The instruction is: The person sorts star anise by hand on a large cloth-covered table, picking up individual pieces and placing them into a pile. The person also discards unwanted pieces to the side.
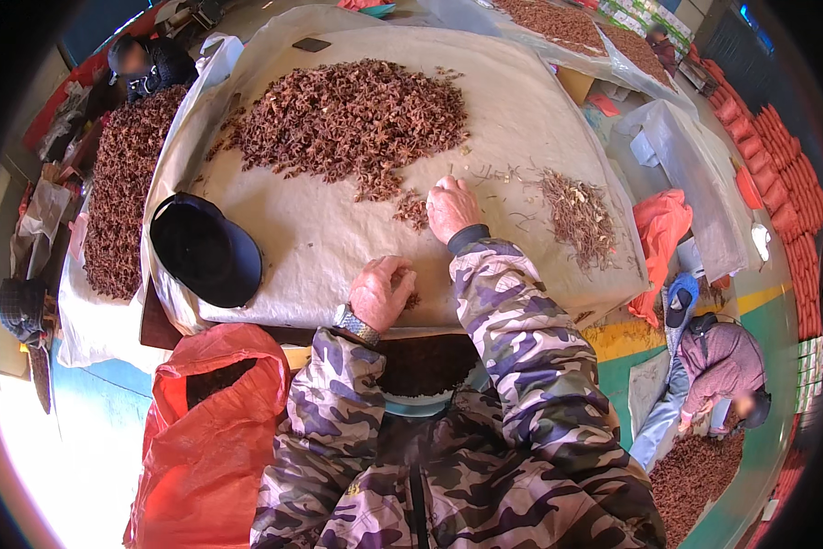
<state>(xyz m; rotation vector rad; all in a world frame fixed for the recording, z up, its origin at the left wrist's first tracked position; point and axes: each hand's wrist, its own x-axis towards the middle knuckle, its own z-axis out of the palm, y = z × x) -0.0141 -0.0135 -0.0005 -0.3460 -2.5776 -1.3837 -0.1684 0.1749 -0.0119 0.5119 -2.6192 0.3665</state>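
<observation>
My right hand [452, 208] rests on the cloth-covered table with its fingers curled. Just left of it lies a small cluster of star anise [410, 210], reaching down from the large star anise heap [356, 120]. Closer to me, my left hand [382, 294], with a metal watch at the wrist, bends its fingers above the table's front edge. A few star anise bits [413, 300] show beside its fingertips. What either hand may hold is hidden by the fingers. Right of my right hand is a pile of thin stems [579, 218], with loose stems strewn near it.
A dark cap [209, 250] lies upturned at the table's left. Below the front edge sits a basin [418, 405] of dark contents, beside an open red woven sack [212, 425]. People work at other star anise heaps [133, 192] left and right. Red sacks [775, 158] are stacked far right.
</observation>
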